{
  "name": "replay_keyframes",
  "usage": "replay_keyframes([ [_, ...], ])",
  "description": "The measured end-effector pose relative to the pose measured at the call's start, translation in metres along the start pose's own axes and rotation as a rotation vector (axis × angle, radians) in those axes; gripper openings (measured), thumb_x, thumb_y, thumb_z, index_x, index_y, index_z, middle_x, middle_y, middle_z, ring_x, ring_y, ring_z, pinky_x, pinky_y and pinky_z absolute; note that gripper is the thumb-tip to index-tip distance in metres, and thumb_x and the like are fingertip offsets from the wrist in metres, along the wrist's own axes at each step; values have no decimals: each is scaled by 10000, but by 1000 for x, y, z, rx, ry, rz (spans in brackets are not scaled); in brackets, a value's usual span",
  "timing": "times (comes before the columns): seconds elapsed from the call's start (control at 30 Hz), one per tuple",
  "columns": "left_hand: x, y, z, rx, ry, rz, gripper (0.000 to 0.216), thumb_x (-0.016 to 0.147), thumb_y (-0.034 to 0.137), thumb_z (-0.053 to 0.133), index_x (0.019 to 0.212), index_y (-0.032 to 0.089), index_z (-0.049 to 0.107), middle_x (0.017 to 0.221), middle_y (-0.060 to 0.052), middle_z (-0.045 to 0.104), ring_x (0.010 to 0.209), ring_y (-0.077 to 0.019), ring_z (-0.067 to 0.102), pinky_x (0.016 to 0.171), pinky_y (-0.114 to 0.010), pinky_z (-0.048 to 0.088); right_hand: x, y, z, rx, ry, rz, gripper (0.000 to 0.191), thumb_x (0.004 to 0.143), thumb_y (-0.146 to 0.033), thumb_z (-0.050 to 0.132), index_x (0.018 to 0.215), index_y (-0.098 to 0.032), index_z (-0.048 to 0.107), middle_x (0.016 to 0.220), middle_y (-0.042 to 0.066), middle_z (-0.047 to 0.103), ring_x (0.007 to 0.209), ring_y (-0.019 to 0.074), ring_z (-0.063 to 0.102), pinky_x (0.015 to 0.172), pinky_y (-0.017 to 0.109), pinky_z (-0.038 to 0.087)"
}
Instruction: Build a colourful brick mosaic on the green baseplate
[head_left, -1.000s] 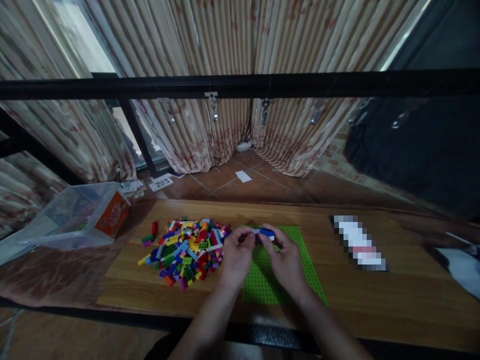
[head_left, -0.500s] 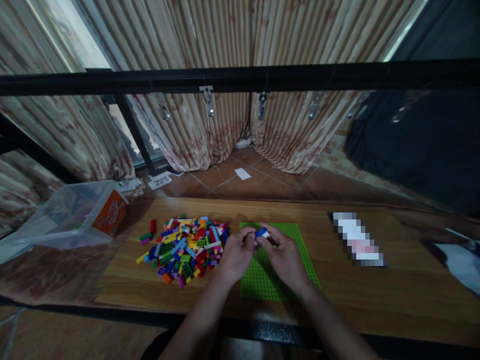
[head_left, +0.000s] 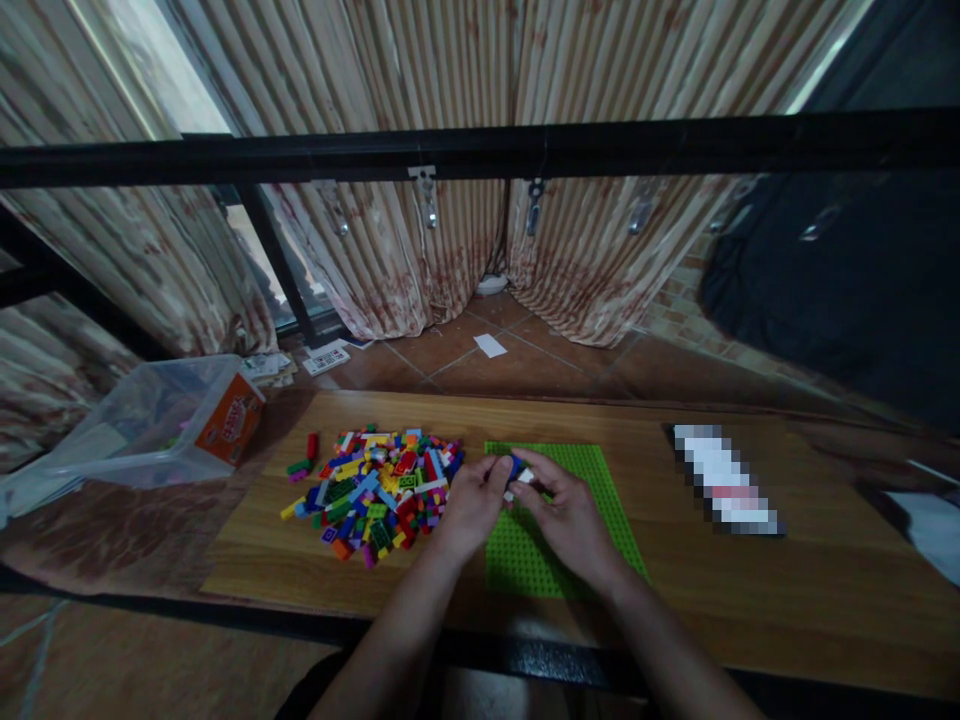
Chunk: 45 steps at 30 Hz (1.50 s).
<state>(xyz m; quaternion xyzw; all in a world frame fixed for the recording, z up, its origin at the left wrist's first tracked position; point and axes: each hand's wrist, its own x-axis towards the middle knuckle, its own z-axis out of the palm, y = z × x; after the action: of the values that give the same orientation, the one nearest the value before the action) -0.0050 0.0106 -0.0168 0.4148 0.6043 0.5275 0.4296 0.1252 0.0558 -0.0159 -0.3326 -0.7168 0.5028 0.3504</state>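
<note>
Curtains [head_left: 420, 80] at back; wood table [head_left: 712, 595] in front, clear bin [head_left: 142, 405] just off its L end; green plate [head_left: 525, 570] mid-table, mixed pile [head_left: 379, 490] L of it; L hand [head_left: 474, 502] & R hand [head_left: 564, 508] close tog. over plate, both pinching small blue/wht bricks [head_left: 517, 467] btwn fingertips; can't tell if bricks are joined

Ahead of you, patterned curtains [head_left: 405, 80] are hanging behind a black bar [head_left: 480, 152], with dark fabric [head_left: 840, 290] on your right. White paper [head_left: 490, 346] is lying on the tiled floor [head_left: 442, 352]; a pixelated object [head_left: 726, 482] is resting on the surface [head_left: 765, 610].
</note>
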Motion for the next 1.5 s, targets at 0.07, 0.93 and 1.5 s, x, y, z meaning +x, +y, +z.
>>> replay_keyframes([
  [0.07,1,0,-2,-52,32,-30,399,844,525,506,724,156,594,574,25,535,495,-97,478,470,-213,341,1,4,2,36,32,18,414,830,-361,600,1213,-204,593,909,44,713,780,171,636,722,302,490],
  [0.93,-8,22,-61,203,-139,-158,411,785,543,564,661,152,594,552,18,526,489,-88,426,457,-203,301,-3,-1,35,-152,-8,-15,480,820,-303,599,1288,-219,533,991,53,693,709,150,604,668,298,482],
  [1.5,-9,28,-54,-27,-100,-227,165,746,252,567,865,161,638,625,22,556,521,-85,433,494,-199,315,1,3,24,-59,45,-25,197,870,-367,532,960,-205,597,897,44,698,868,196,645,792,324,482],
])
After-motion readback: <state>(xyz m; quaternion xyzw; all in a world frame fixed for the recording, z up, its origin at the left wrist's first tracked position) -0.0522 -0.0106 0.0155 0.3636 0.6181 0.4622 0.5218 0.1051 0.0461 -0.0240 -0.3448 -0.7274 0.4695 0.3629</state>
